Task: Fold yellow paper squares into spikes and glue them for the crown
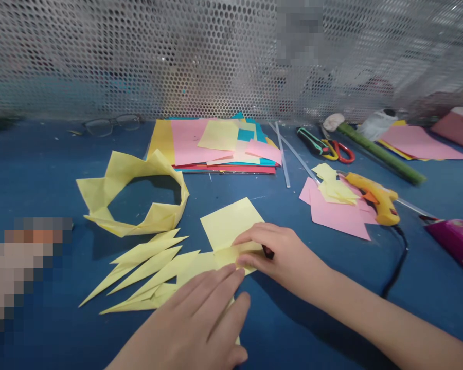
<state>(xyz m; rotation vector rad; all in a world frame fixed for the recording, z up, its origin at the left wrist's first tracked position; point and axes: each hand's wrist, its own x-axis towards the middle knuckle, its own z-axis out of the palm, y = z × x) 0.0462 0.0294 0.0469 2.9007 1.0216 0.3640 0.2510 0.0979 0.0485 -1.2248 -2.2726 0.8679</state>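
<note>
My left hand [200, 313] lies over yellow paper, its fingers stretched out and fingertips pressing down. My right hand [278, 252] is curled, thumb and forefinger closed on a piece of yellow paper [226, 254]; the paper's lower part is hidden under my hands. Just beyond it lies a flat yellow square sheet [231, 221]. Left of my hands, several pointed folded yellow paper pieces [146, 272] fan out. Above these stands a ring of joined folded yellow paper [116, 187], with points rising around its edge.
A stack of coloured paper [185, 141] lies by the perforated metal screen [216, 56]. To the right are a yellow glue gun [378, 198], pink paper scraps [335, 213], scissors [343, 151], glue sticks [282, 154], a green stem [381, 154] and a purple object [453, 241]. Eyeglasses [111, 125] rest behind.
</note>
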